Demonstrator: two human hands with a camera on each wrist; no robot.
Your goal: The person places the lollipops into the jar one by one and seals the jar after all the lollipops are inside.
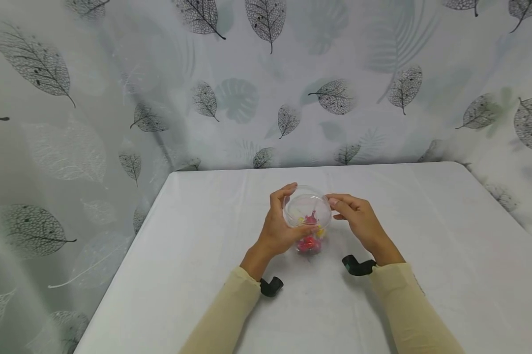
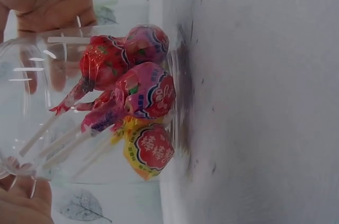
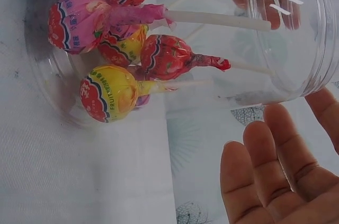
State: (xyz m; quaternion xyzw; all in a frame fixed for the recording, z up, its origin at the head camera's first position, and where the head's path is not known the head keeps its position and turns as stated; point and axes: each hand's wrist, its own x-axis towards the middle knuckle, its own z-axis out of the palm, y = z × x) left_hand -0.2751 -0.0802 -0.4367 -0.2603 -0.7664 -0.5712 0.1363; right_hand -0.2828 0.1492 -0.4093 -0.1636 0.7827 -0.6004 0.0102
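Observation:
A clear plastic jar point(image 1: 308, 248) stands upright over the white table, its base close to the cloth. Inside are several wrapped lollipops point(image 3: 108, 94) in pink, red and yellow, sticks pointing up. The left hand point(image 1: 280, 223) grips the jar's upper part, thumb across the near side and fingers around the left. At the right edge of the clear round lid point(image 1: 308, 209), the right hand point(image 1: 359, 216) pinches with thumb and forefinger. Its other fingers point(image 3: 259, 150) spread loosely beside the jar in the right wrist view.
A white cloth covers the table point(image 1: 195, 275). Behind and to the left hangs a pale curtain point(image 1: 160, 98) printed with grey leaves. A black camera mount point(image 1: 359, 265) sticks out below the right wrist, another mount point(image 1: 271, 286) below the left.

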